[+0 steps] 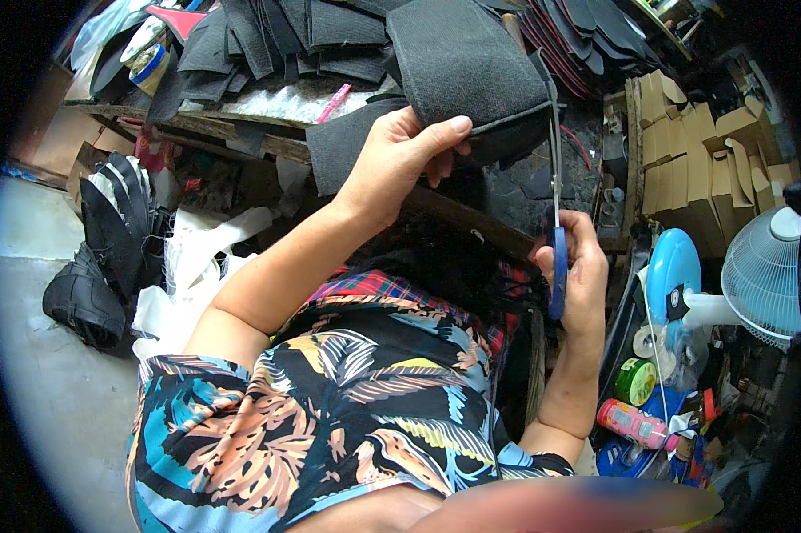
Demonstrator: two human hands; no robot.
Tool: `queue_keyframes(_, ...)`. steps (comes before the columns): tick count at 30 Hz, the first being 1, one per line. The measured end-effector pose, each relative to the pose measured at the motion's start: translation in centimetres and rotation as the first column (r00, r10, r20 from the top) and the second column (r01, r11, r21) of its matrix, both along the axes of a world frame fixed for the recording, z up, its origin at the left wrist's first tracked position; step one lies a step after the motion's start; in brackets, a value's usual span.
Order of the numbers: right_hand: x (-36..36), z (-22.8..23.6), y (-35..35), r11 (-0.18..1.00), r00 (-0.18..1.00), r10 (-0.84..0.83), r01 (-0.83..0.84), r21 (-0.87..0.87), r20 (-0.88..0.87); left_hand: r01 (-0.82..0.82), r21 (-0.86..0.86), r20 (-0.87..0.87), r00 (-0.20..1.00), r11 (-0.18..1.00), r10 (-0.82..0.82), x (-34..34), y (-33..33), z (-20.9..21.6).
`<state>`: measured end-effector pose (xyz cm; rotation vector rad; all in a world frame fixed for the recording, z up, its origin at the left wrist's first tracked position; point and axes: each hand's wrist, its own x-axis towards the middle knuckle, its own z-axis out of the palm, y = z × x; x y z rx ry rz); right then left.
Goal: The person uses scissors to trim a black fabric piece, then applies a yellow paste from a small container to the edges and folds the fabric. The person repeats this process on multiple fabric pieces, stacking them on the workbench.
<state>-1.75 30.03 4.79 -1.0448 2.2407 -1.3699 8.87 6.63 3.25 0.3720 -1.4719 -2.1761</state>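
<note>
My left hand (409,155) pinches the near edge of a black textured fabric piece (462,71), thumb on top and fingers beneath. The piece is curved and looks layered along its lower edge. My right hand (582,275) is closed round the blue handles of a pair of scissors (558,253). Their long blades point away from me and run along the right edge of the black piece. How far the blades are parted is hard to make out. Below the held piece, beside my left wrist, hangs another flat black piece (336,147).
Stacks of black fabric pieces (267,35) cover the worktable (285,102), with a pink strip (334,103) at its edge. Folded cardboard boxes (693,169) and a fan (765,275) stand at right. White cloth (187,275) and black bundles (89,293) lie at left.
</note>
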Motion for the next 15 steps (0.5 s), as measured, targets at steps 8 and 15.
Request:
queue_keyframes(8,-0.1,-0.6,0.4,0.935,0.902,0.182,-0.036,-0.352,0.391,-0.063,-0.252,-0.020,0.998,0.966,0.060,-0.1,0.1,-0.1)
queue_keyframes(15,-1.5,-1.5,0.2,0.966,0.932,0.050,0.046,-0.256,0.358,-0.242,-0.674,-0.126,0.969,0.698,0.215,0.6,-0.6,0.1)
